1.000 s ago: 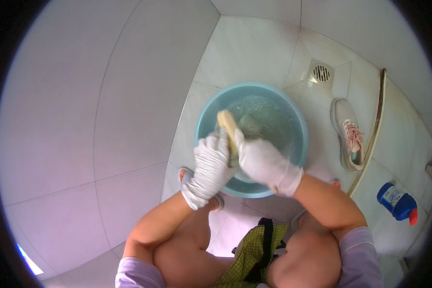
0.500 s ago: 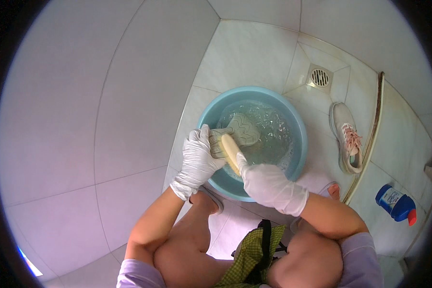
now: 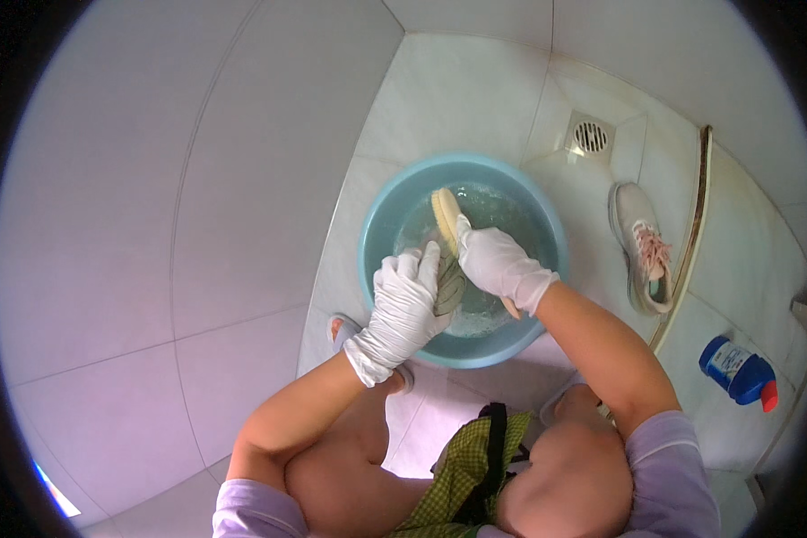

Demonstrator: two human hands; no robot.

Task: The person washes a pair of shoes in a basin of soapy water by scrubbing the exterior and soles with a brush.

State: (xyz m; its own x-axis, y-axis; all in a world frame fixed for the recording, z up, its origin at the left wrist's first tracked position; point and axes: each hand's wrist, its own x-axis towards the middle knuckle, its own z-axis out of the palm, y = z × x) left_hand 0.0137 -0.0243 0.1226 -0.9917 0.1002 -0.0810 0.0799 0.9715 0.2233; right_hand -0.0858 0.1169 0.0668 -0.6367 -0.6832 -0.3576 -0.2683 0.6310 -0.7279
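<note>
Left hand [image 3: 402, 300]: white glove, fingers curled around the grey-green shoe [image 3: 452, 287], covering much of it. Shoe held inside the basin, on its near left side, patterned sole turned up and to the right.

Right hand [image 3: 502, 264]: white glove, closed about the handle of the brush [image 3: 445, 213]. Brush cream-coloured, head pointing far and left, bristles facing left; handle end showing on the near side of the palm. Whether bristles touch the shoe: cannot tell.

Basin [image 3: 551, 224]: round, light blue, on the tiled floor [image 3: 448, 99], holding cloudy, foamy water.

Pale shoe [image 3: 634, 211]: upright to the right of the basin, pink laces, toe pointing far.

Floor drain [image 3: 591, 137]: round slotted grate, far right of the basin.

Bottle [image 3: 738, 369]: blue, red cap, lying at the near right, beyond the raised strip [image 3: 688, 273].
</note>
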